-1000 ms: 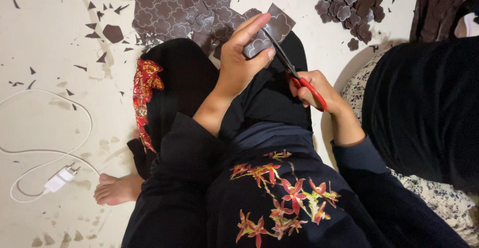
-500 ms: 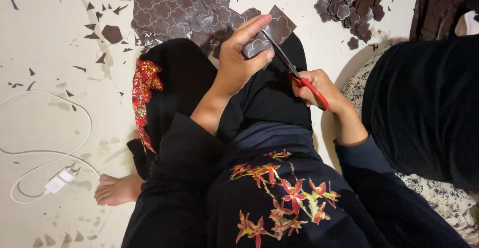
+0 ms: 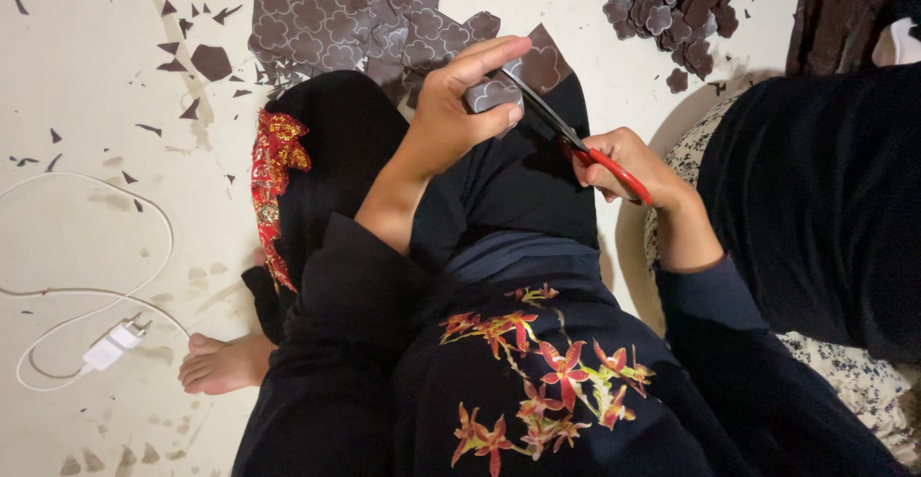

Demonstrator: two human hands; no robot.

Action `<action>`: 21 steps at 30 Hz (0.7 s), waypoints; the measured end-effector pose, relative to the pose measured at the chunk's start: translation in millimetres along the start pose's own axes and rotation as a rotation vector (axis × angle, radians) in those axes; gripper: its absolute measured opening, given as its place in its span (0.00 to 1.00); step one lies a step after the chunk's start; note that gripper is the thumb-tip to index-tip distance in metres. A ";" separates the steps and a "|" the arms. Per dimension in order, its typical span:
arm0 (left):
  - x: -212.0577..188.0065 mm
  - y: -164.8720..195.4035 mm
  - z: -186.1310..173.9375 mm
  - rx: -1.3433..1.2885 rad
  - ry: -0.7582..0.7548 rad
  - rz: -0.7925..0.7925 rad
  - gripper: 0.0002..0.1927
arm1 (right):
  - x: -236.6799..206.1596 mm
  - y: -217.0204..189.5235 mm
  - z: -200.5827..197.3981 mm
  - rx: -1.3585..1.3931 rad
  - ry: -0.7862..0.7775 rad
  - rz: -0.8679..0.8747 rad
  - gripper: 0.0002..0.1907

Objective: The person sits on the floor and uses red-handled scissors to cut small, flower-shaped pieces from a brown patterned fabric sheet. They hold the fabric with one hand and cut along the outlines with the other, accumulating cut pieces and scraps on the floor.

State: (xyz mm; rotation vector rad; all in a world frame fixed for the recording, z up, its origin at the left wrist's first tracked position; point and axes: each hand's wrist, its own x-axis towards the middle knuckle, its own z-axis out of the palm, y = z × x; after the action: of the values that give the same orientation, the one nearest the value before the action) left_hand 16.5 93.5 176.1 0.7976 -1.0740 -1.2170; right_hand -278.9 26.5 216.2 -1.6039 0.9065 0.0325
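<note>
Scissors (image 3: 576, 141) with red handles are in the right hand (image 3: 628, 165), over the person's lap, and the fingers of this hand are closed around the handles. The dark blades point up and to the left, and they meet a small brown patterned piece (image 3: 523, 79). The left hand (image 3: 456, 117) holds this piece: the thumb presses it from below and the fingers lie stretched over the top, so the piece is pinched between them. I cannot tell if the blades are open or closed where they touch the piece.

Compared with the frame of one second ago, very little is different. Both hands stay at the same place above the black cloth of the lap, and the scissors keep the same slant. The piece looks turned only a bit in the left hand, and the index finger is a little more straight over it.

On the pale floor (image 3: 96, 247) above the knees lies a large brown sheet with a cut flower pattern (image 3: 336, 7). A heap of small cut brown shapes (image 3: 672, 7) lies to the upper right, well apart from the hands. Dark scraps (image 3: 211, 59) are scattered at the upper left. A white charger with its cable (image 3: 110, 347) lies at the lower left, near a bare foot (image 3: 225, 362).
</note>
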 end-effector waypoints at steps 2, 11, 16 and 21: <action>2.0 -1.1 -3.3 0.075 -0.030 0.076 0.30 | 0.2 0.5 -3.5 -0.016 -0.010 0.014 0.38; 2.6 5.9 -6.5 0.044 -0.060 -0.029 0.29 | -2.9 -4.6 -5.3 -0.013 -0.094 0.038 0.40; 3.5 6.4 -7.3 0.102 -0.069 -0.011 0.30 | -5.0 -8.5 4.5 0.013 -0.103 0.045 0.39; 3.4 1.6 -10.6 0.153 -0.088 0.017 0.31 | -7.1 -9.1 11.0 0.042 -0.109 0.057 0.39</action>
State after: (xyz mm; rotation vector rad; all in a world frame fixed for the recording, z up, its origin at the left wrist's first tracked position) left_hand 27.1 89.8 174.9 0.8564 -1.2553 -1.1743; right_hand -273.7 39.3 224.3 -1.5222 0.8629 0.1381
